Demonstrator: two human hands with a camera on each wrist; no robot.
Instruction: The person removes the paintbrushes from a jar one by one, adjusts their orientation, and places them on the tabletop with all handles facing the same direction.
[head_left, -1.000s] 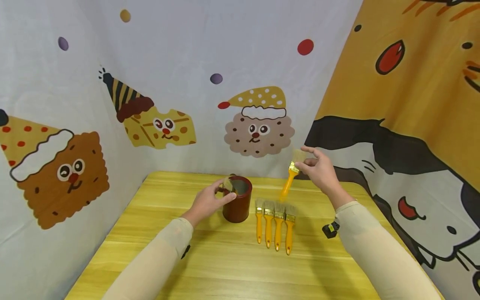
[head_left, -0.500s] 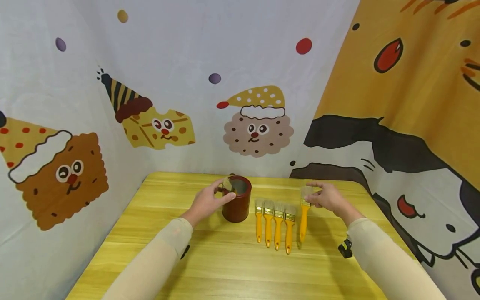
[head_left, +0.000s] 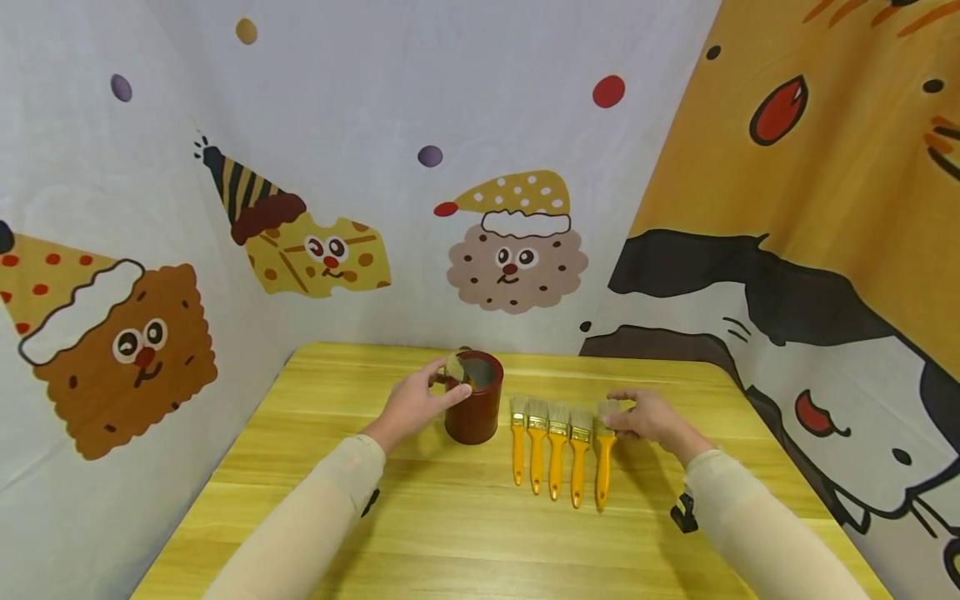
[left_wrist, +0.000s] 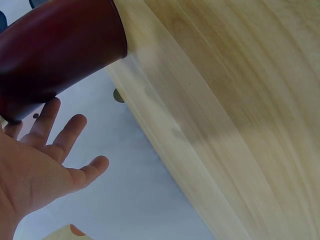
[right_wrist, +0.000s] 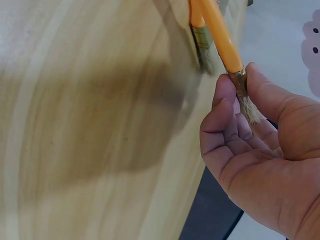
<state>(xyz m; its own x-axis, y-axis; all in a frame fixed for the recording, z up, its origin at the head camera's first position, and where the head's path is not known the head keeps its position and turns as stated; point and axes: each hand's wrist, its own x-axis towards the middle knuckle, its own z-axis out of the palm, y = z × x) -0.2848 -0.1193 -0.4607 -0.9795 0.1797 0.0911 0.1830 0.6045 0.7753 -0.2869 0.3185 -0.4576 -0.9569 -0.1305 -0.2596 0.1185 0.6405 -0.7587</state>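
Note:
My left hand point(head_left: 420, 404) holds the rim of a dark red-brown cup point(head_left: 474, 417) that stands upright on the table. A tuft of pale bristles point(head_left: 454, 367) shows at the rim between thumb and fingers; its lower part is hidden. In the left wrist view, some fingertips touch the cup wall point(left_wrist: 65, 50) while other fingers stick out loosely. My right hand point(head_left: 648, 417) pinches a paintbrush point(head_left: 604, 467) near its metal band, between thumb and fingers. Its orange handle points toward me, at the right end of a row of similar paintbrushes point(head_left: 557, 458) lying side by side, bristles away from me.
The wooden table point(head_left: 450, 533) ends at a cloth backdrop point(head_left: 360, 167) printed with cartoon figures. A black device point(head_left: 684, 513) is at the right wrist.
My right hand has lowered the paintbrush from above the table's back edge down beside the row, on its right. The left hand and cup have stayed put.

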